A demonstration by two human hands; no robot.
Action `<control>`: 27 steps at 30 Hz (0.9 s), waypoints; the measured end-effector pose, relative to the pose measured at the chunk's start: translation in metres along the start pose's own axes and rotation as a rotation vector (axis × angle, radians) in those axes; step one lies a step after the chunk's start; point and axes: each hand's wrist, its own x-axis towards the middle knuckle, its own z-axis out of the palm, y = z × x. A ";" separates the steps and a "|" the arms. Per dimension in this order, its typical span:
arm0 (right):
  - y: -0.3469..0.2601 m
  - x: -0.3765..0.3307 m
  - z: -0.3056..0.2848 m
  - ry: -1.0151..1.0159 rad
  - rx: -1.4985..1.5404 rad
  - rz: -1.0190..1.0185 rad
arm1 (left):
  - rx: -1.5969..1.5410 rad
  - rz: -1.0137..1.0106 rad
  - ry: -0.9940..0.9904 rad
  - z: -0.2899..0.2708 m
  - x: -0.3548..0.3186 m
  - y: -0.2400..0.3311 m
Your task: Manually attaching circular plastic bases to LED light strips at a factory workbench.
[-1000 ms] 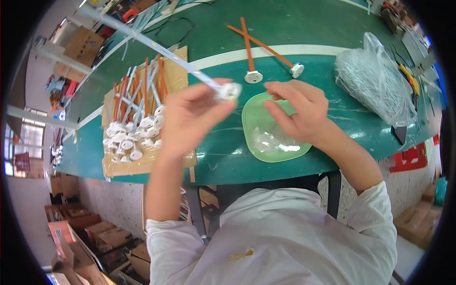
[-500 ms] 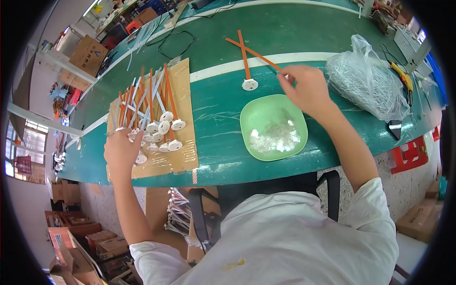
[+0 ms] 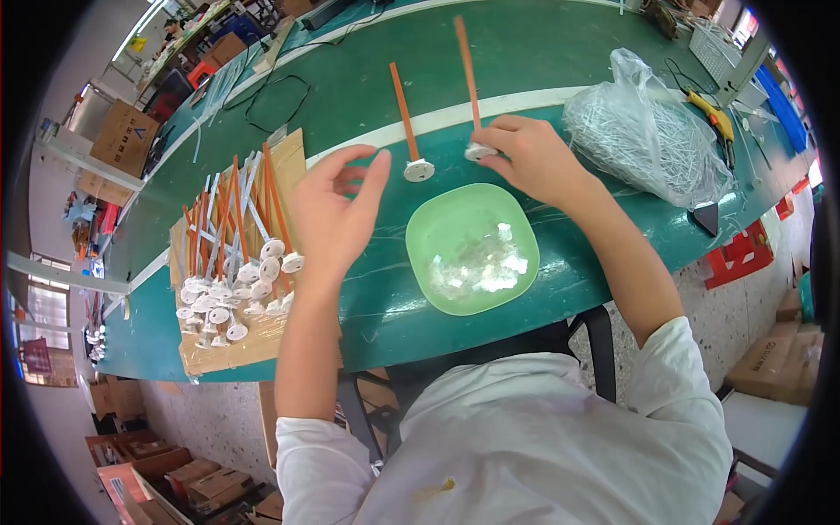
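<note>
My right hand (image 3: 535, 159) is pinched on the white round end of an orange strip (image 3: 466, 79), which points away from me and is smeared by motion. To its left, another orange strip with a white disc end (image 3: 419, 170) rests on the green table. My left hand (image 3: 334, 214) hangs over the table between that piece and the cardboard, thumb and fingers apart, holding nothing. Under my hands sits a green square bowl (image 3: 442, 210) containing clear, shiny flakes (image 3: 479, 269). Many orange and grey strips with white disc ends (image 3: 219, 289) lie heaped on a cardboard sheet (image 3: 254, 350).
A clear plastic bag of thin white strands (image 3: 643, 140) lies on the right, beside a yellow-handled tool (image 3: 713, 115). A black cable (image 3: 282, 103) crosses the far table (image 3: 542, 57). A red stool (image 3: 739, 254) stands below the right edge.
My left hand has left the heap and moved right, its fingers now apart. My right hand now grips a white disc end instead of a bare strip; the two strips no longer cross.
</note>
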 end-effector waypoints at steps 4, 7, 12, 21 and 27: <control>-0.029 -0.002 -0.003 0.299 0.298 0.049 | -0.421 -0.035 -0.245 0.027 -0.008 -0.005; -0.048 -0.005 0.001 0.293 0.509 -0.037 | -0.759 -0.152 -0.584 0.033 -0.021 -0.009; -0.056 -0.003 0.018 0.419 0.456 -0.217 | -1.006 -0.106 -0.626 0.033 -0.035 -0.013; -0.053 -0.004 0.017 0.503 0.301 -0.333 | -1.075 -0.014 -0.557 0.020 -0.032 -0.027; -0.049 -0.003 0.020 0.574 0.178 -0.595 | -0.946 -0.076 -0.512 0.022 -0.037 -0.025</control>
